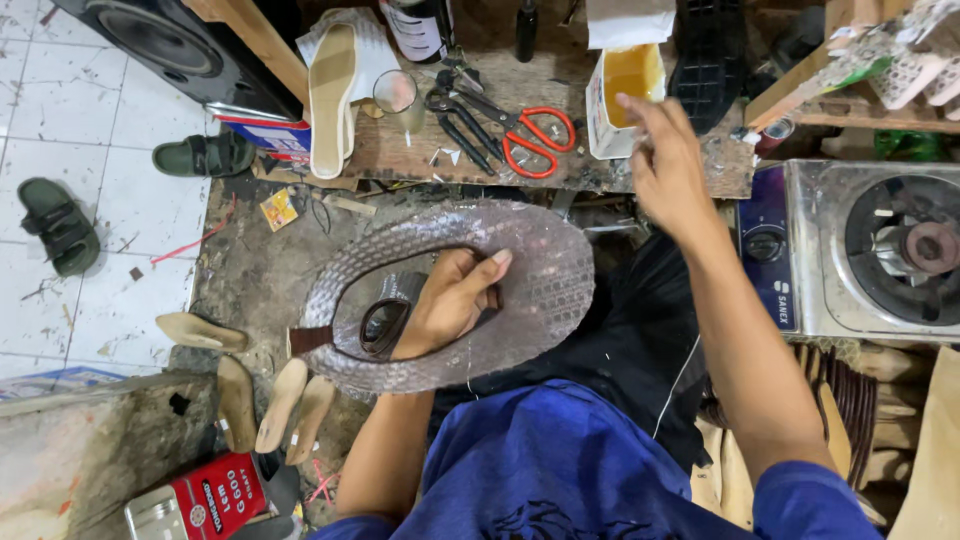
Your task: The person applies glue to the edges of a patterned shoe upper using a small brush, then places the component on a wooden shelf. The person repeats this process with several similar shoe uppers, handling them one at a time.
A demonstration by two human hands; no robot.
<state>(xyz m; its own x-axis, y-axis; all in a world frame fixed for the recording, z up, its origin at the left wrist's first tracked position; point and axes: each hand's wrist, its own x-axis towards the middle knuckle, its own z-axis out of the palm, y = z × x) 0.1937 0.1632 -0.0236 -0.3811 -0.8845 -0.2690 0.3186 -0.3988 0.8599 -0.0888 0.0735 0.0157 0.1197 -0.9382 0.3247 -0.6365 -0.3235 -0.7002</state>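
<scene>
Head view: the left hand point(450, 300) grasps the inner edge of a grey, scale-textured shoe upper point(540, 280), fingers curled into its oval opening, holding it over the lap above the grimy workbench point(250, 270). The right hand point(665, 165) is raised, fingers loosely spread and holding nothing, just beside a white carton of yellow glue point(625, 85). Red-handled scissors point(530, 135) lie near.
</scene>
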